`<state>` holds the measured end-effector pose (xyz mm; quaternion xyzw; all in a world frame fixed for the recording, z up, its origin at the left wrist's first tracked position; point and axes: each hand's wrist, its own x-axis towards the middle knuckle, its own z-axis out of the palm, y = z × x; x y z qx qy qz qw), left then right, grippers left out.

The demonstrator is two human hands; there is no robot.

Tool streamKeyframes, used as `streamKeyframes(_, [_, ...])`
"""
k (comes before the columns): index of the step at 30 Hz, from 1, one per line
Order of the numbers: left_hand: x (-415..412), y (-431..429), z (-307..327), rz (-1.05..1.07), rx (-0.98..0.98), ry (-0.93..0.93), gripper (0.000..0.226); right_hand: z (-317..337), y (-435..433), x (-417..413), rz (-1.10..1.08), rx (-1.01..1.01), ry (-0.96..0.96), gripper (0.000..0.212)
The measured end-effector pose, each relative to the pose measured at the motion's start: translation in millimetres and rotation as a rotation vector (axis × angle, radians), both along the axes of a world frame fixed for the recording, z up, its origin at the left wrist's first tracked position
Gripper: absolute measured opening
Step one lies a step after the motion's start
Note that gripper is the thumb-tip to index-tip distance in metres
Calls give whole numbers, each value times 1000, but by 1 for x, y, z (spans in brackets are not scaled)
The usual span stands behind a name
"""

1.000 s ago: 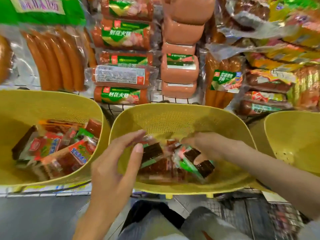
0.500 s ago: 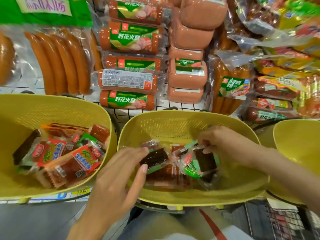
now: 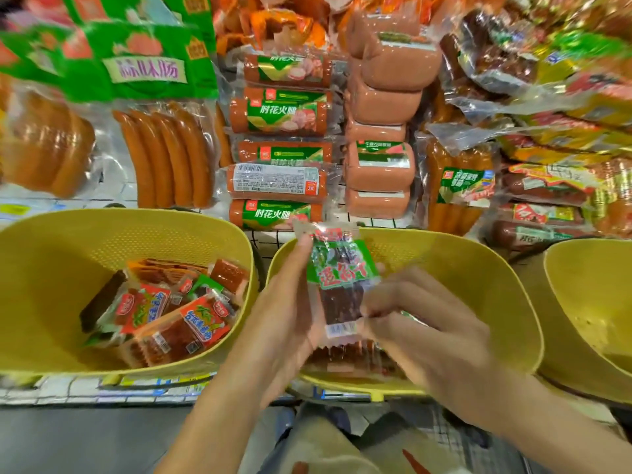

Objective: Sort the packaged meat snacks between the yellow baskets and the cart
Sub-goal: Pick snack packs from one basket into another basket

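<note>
So, only the head camera here, looking down at a shop shelf. Both hands are on one green snack packet (image 3: 342, 278), held upright just above the middle yellow basket (image 3: 478, 268). The left hand (image 3: 290, 313) grips it along its left edge, with one fingertip up by the top corner. The right hand (image 3: 427, 330) has its fingers curled in and pinches the bottom end of the wrapper. It's a bit blurry there, so I can't tell exactly which fingers do the pinching. The packet has a clear wrapper, a green label with red characters and a dark meat strip inside.

Under the hands, a few more packets (image 3: 345, 357) lie in the bottom of the middle basket. The left yellow basket (image 3: 51, 268) holds a pile of red and orange snack packs (image 3: 171, 313), with a dark one at the left side of the pile. The right yellow basket (image 3: 588, 302) is only partly in frame.

Behind the baskets the shelf is stacked with ham rolls (image 3: 277, 114) with green labels, pink meat blocks (image 3: 379, 165) and bagged long sausages (image 3: 167, 155).
</note>
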<state>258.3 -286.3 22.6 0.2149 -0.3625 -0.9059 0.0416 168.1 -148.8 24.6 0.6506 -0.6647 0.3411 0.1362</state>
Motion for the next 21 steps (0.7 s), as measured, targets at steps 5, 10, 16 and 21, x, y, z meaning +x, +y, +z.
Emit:
streamKeyframes(5, [12,-18,-11,116,-134,-38,35,-17,2,-18,41,129,-183,19])
streamKeyframes(10, [23,-38,-11,239,-268,-66,31,-57,-25,-57,-179,879,-239,31])
streamKeyframes(16, [32,-39,-14,241,-257,-98,31,-106,-62,-38,88,1274,230,63])
streamKeyframes(21, [32,-40,-16,272,-207,-94,26,-102,-54,-39,82,1189,332,28])
